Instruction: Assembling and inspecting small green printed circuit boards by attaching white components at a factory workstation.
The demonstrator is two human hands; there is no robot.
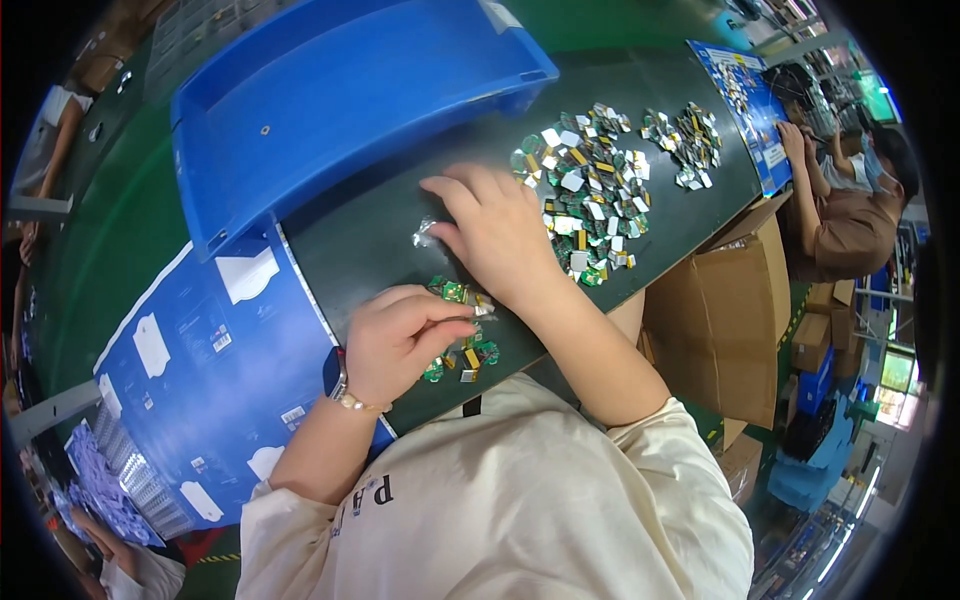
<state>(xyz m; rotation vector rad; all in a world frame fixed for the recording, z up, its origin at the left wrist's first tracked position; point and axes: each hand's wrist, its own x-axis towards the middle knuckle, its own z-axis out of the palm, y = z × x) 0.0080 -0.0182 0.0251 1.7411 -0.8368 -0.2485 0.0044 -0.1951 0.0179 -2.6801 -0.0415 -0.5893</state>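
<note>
My left hand is closed in a pinch over several small green circuit boards near the table's front edge. Whatever lies between its thumb and forefinger is too small to make out. A green board with a silvery part shows just beyond those fingertips. My right hand, slightly blurred, is open farther up the table, thumb and forefinger apart. Beside its thumb is a shiny, crumpled-looking clear piece. To the right of this hand spreads a large heap of small circuit boards with silver and yellow parts.
A large blue plastic bin stands at the far left. Blue printed sheet covers the table's left end. Another board pile lies farther right. An open cardboard box is by the right edge; a co-worker sits beyond it.
</note>
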